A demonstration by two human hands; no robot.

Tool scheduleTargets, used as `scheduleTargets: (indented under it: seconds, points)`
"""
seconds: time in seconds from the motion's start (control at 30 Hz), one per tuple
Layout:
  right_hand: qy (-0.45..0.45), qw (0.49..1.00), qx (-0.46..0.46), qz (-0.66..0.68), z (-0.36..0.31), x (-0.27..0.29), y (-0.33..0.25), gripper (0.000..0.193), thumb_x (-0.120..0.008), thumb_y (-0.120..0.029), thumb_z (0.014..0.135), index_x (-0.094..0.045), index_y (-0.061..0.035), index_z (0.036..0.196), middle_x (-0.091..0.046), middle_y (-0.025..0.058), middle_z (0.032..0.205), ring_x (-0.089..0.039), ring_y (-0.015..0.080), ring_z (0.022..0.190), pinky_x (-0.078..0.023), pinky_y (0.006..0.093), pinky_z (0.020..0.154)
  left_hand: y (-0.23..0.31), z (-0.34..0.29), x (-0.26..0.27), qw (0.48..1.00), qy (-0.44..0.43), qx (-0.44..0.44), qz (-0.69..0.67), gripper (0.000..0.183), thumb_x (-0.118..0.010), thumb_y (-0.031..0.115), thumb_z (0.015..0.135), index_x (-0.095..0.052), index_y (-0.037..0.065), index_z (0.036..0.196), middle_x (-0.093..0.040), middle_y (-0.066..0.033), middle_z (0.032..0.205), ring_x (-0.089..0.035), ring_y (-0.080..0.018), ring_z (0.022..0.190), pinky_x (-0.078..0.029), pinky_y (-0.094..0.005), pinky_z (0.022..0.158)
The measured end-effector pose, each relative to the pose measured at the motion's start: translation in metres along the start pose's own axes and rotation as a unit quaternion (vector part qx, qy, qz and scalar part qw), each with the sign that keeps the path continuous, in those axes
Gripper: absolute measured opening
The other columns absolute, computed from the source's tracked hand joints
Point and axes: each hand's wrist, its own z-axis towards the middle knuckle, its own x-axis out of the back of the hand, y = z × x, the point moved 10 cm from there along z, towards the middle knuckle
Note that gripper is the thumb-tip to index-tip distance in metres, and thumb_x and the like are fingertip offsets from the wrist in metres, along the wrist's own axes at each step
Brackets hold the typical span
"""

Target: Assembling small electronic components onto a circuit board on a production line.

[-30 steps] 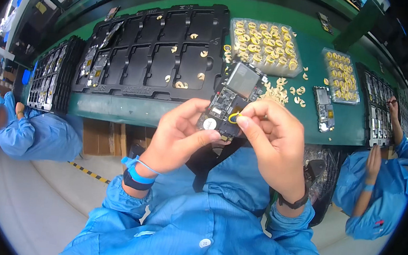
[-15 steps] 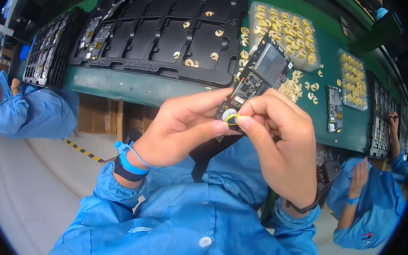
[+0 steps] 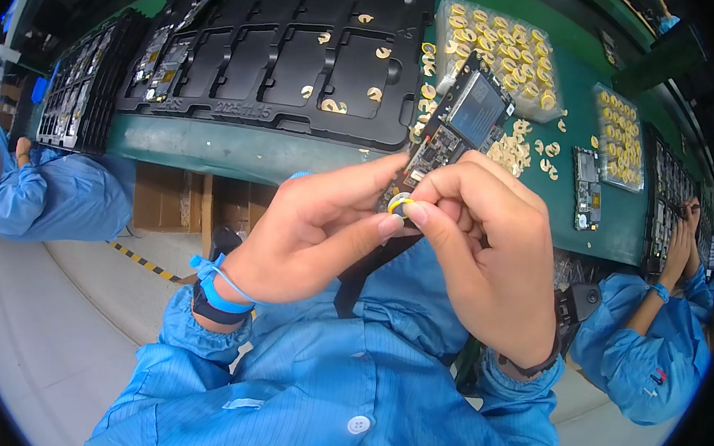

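Observation:
A dark circuit board (image 3: 436, 152) with a big silver shield plate slants up and away in front of me. My left hand (image 3: 302, 227) grips its near end, fingers behind and thumb on top. At that end sits a small coin cell with a yellow rim (image 3: 400, 203), between my two thumb tips. My right hand (image 3: 501, 255) is closed, pinching the cell's edge between thumb and forefinger, its other fingers curled. The fingertips hide part of the cell, so whether it touches the board cannot be told.
A black tray (image 3: 252, 112) with compartments lies at the far left. Clear trays of yellow-rimmed coin cells (image 3: 554, 104) stand beyond the board, near loose cream C-shaped pieces (image 3: 509, 154). Another board (image 3: 586, 189) lies rightward. Co-workers sit on both sides.
The coin cell has tilted between my fingers; its pale round face shows less now. My hands stay nearly in place. At right, a co-worker's lower hand has moved up to the tray.

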Motion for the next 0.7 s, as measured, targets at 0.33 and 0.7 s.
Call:
scheduleTargets:
  seconds: [0.33, 0.7]
  points:
    - [-0.016, 0.999, -0.029, 0.032, 0.0, -0.004, 0.006, 0.002, -0.071, 0.008, 0.092, -0.07, 0.0069, 0.093, -0.063, 0.004, 0.085, -0.061, 0.0043, 0.07, -0.045, 0.0185, 0.06, 0.002, -0.004, 0.002, 0.999, -0.002, -0.013, 0.03, 0.049, -0.05, -0.007, 0.107, -0.042, -0.011, 0.156, -0.065, -0.0183, 0.141, -0.062, -0.0194, 0.127, -0.054, -0.0346, 0.108]
    - [0.017, 0.999, 0.004, 0.032, 0.003, 0.001, -0.002, 0.006, -0.076, 0.01, 0.087, -0.074, 0.0076, 0.092, -0.067, 0.0088, 0.086, -0.068, 0.0095, 0.072, -0.049, 0.0202, 0.061, 0.003, -0.002, 0.007, 1.0, 0.01, -0.004, 0.021, 0.047, -0.049, -0.006, 0.108, -0.043, -0.012, 0.154, -0.063, -0.0176, 0.14, -0.063, -0.0203, 0.126, -0.055, -0.035, 0.108]
